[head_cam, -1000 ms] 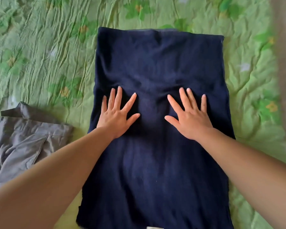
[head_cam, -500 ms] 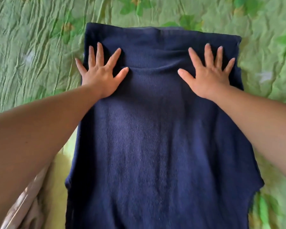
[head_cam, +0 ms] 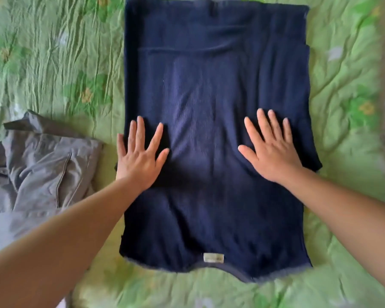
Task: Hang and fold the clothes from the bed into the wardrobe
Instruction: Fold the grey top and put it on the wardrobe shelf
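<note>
Both hands back from far edge of navy garment (head_cam: 209, 85) to its middle: left hand (head_cam: 140, 161), right hand (head_cam: 271, 152) flat, fingers spread, grip released, pressing it smooth on bed (head_cam: 53, 52). Grey garment (head_cam: 42, 165) lies beside. Fold likely next.

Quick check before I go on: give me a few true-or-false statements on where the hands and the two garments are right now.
1. The left hand and right hand lie flat, fingers spread, on the navy garment. True.
2. The grey garment lies on top of the navy garment. False: it lies crumpled beside it, to the left, on the bedspread.
3. A pale label shows near the navy garment's near edge. True.
4. The right hand pinches a corner of the navy garment. False: it rests flat on the cloth and grips nothing.
</note>
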